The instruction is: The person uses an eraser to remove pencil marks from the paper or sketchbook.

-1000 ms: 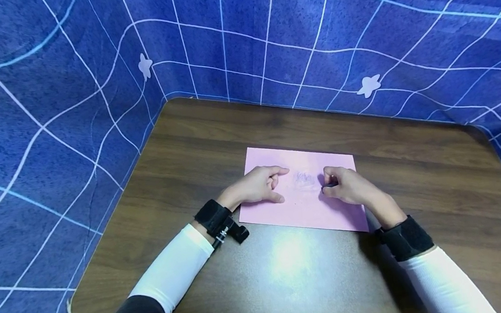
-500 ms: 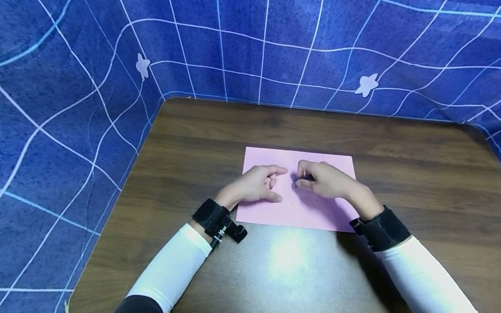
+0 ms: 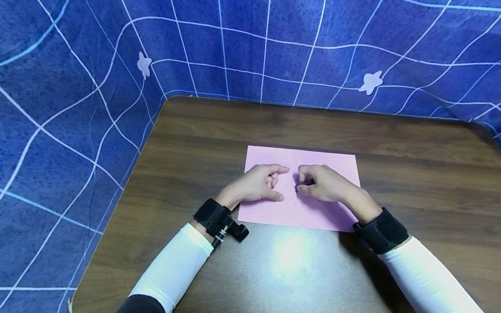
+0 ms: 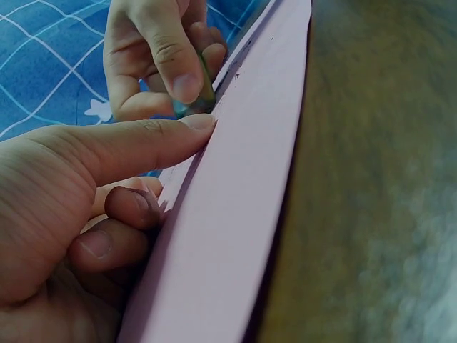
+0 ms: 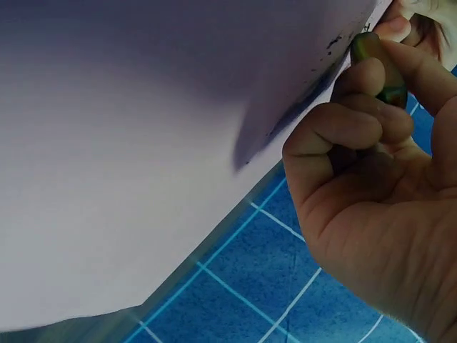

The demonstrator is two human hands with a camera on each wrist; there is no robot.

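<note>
A pink sheet of paper (image 3: 277,153) lies on the wooden table. My left hand (image 3: 255,183) rests on its left part, index finger and thumb stretched out and the other fingers bent in. My right hand (image 3: 331,185) pinches a small, stubby greenish block (image 5: 368,50) with dark ends against the middle of the paper. The block shows between thumb and fingers in the right wrist view, and it is mostly hidden in the left wrist view. Dark crumbs and marks (image 5: 333,43) lie on the paper beside it. The right hand covers most of the scribbled patch.
The brown wooden table (image 3: 204,140) spreads around the paper, with a bright light reflection in front of it. A blue cloth with white lines (image 3: 240,38) hangs behind the table and along its left side. Dark straps with cameras (image 3: 215,219) sit on the wrists.
My right hand has moved left over the scribbled patch, from the paper's right part to its middle, and has since shifted slightly nearer. The left hand has stayed in place.
</note>
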